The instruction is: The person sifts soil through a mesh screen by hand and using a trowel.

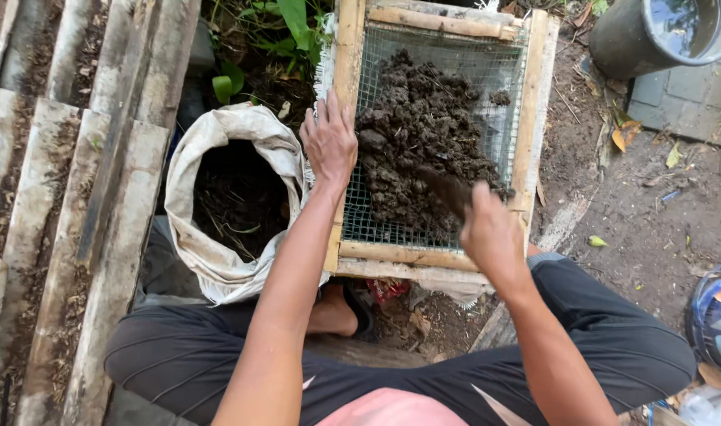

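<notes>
Soil clumps [423, 134] lie heaped on the wire mesh of my wooden sieve frame [530, 118]. My left hand [329, 142] rests flat and released on the frame's left rail; my right hand [490, 233] is clenched around a dark trowel [447, 189] digging into the heap. Left of the frame sits an open white sack [218, 260].

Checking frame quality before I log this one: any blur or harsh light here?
Head view: even, soft daylight with no hard shadows; the right hand and its tool are motion-blurred; the left hand on the sieve frame is sharp; sky glare on the bucket water.
</notes>
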